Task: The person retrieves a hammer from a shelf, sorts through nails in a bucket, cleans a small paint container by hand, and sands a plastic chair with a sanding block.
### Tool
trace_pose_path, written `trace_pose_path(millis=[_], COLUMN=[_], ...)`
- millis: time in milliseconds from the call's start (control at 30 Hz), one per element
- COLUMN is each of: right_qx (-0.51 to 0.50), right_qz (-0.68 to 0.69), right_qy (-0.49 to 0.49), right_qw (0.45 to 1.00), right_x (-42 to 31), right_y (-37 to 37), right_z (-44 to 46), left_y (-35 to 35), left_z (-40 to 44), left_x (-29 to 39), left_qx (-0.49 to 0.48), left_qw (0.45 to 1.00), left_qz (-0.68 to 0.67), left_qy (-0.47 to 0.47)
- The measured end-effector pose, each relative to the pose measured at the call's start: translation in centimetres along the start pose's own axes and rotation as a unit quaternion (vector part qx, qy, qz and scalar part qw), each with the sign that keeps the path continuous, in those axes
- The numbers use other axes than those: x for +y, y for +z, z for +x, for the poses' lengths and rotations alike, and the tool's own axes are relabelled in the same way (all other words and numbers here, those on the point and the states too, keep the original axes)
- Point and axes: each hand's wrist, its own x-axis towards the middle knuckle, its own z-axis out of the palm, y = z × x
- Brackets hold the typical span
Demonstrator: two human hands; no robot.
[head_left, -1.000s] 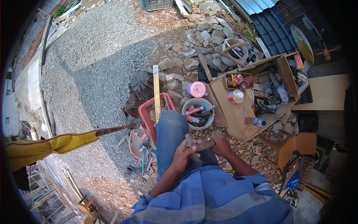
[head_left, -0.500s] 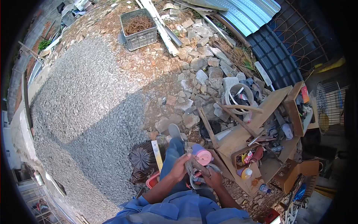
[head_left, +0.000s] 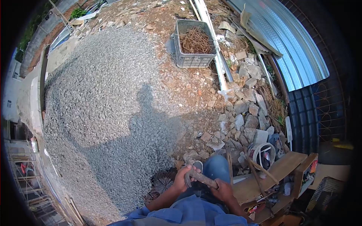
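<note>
A hammer (head_left: 203, 178) with a worn, greyish handle and a curved claw lies across my lap, its head to the left. My left hand (head_left: 181, 177) is closed around the hammer near its head, the claw curving down beside the fingers. My right hand (head_left: 223, 190) grips the handle's other end. Just beyond the hammer shows my bent knee (head_left: 217, 168) in blue trousers. Close to my left forearm stands a bundle of dark ribbed rods or tubes (head_left: 163, 181), partly hidden by the arm.
A grey gravel heap (head_left: 102, 101) spreads ahead and left. Beyond it stands a grey crate (head_left: 196, 61) of rusty metal pieces. Broken stones (head_left: 250, 122), a white coiled hose (head_left: 260, 150), wooden boards (head_left: 260, 180) and corrugated sheets (head_left: 298, 49) lie to the right.
The view has swung left and up, so the gravel and crate sit further right. The hammer has turned flatter, its claw now showing. The pink-lidded container is out of sight.
</note>
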Motion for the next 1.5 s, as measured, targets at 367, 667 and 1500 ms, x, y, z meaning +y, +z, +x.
trace_pose_path(millis=[367,667,1500], right_qx=[-0.181,-0.268,-0.288], right_qz=[-0.083,-0.17,-0.186], right_qy=[-0.192,-0.261,-0.251], right_qw=[0.961,0.912,0.905], right_x=[-23.1,-47.8,-94.6], right_y=[-0.2,-8.8,-27.4], right_z=[42.0,60.7,132.4], left_y=[-8.7,-5.0,1.9], left_z=[13.5,14.7,51.0], left_x=[34.2,59.3,141.8], left_qx=[0.191,0.169,0.236], left_qw=[0.954,0.904,0.925], left_qz=[-0.137,-0.259,-0.12], left_qy=[0.186,0.295,0.272])
